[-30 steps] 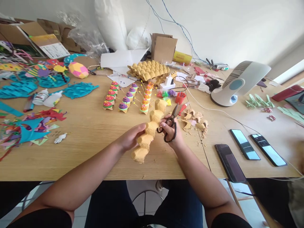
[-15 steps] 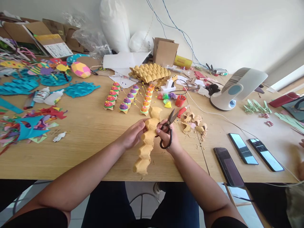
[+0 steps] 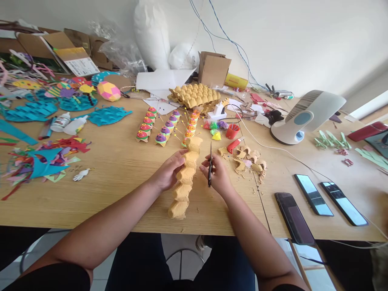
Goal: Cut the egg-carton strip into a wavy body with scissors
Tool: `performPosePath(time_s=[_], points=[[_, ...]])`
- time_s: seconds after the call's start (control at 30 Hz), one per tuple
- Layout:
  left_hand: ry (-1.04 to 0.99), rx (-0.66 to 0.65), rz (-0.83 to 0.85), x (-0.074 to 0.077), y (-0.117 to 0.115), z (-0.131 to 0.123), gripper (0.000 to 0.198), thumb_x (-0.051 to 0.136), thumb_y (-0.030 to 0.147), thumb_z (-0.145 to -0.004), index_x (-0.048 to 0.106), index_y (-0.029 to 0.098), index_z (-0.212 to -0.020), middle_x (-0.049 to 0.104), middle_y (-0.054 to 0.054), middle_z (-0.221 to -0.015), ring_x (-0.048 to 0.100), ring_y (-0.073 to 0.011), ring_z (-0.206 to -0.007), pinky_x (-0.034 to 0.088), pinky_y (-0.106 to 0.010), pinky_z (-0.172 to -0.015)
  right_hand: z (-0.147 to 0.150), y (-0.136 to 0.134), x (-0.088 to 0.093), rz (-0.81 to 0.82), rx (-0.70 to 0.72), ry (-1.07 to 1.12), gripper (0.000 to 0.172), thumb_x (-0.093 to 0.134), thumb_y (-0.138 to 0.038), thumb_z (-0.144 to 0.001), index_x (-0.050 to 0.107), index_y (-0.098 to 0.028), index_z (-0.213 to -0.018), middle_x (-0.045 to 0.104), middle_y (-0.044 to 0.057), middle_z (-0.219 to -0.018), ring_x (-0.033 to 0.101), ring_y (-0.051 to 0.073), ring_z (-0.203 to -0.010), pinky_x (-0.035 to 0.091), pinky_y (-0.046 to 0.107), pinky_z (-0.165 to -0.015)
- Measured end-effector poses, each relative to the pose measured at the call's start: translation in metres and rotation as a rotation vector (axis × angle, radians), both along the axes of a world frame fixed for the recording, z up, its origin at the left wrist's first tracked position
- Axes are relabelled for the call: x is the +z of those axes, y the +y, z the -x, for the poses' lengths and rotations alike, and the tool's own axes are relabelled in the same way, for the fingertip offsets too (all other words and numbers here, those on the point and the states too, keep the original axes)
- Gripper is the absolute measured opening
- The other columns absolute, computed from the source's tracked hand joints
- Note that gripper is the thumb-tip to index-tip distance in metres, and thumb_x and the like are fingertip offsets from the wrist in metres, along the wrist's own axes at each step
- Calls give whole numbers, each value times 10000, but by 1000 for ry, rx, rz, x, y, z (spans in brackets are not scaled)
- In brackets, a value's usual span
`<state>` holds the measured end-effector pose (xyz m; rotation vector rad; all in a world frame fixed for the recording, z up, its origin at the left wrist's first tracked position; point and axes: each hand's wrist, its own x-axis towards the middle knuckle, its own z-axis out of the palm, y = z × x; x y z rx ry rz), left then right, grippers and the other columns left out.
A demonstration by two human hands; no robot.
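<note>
My left hand grips a tan egg-carton strip by its left edge, near the upper cups. The strip is a single row of several cups, held lengthwise toward me over the table. To its right, my right hand holds black-handled scissors, seen edge-on with the blades pointing away. A small gap separates the scissors from the strip. Beyond the far end of the strip stand painted carton rows, one red and green, one purple and one orange.
Carton scraps lie right of my hands, by a red-handled cutter and a red cup. Phones and a white fan are farther right. Coloured paper scraps lie left; a tan egg tray sits at the back.
My right hand has moved off the strip, and the scissors have turned from showing their handle loop to edge-on. A carton scrap now shows by the red cutter. The view has shifted slightly.
</note>
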<state>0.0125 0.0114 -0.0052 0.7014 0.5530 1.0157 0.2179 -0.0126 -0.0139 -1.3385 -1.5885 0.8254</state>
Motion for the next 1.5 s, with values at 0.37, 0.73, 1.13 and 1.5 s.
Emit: performPosePath(time_s=[0.37,0.73,1.13,1.5], points=[[-95,-134,52,-7,0,5,435,780,447,-823,699,250,-1201,724,-20,-875,682,-181,-739,525,-251,-586,-1,-1,2,-151,-52,-377,380,701,-502,-885,657,-222,-1137,681,37,-847,596,170,-707,409,276,-620],[-158,-154,48,-8,-1,3,447,803,360,-812,681,235,-1224,726,-32,-941,679,-175,-754,540,-255,-626,0,-4,4,-154,-70,-336,394,702,-508,-884,694,-213,-1145,631,5,-731,543,155,-638,390,266,-605],[-160,-194,37,-10,-1,3,483,799,393,-813,673,242,-1254,722,-23,-939,662,-167,-742,539,-262,-643,-2,-4,3,-129,-97,-372,383,679,-529,-892,729,-206,-1091,593,-10,-666,512,142,-599,366,250,-595],[-189,-221,82,-2,-4,-1,420,804,373,-800,686,237,-1179,716,-29,-929,681,-191,-785,532,-271,-640,-3,-5,4,-120,-98,-367,372,643,-548,-912,730,-233,-1091,618,-5,-663,521,150,-589,380,255,-594]])
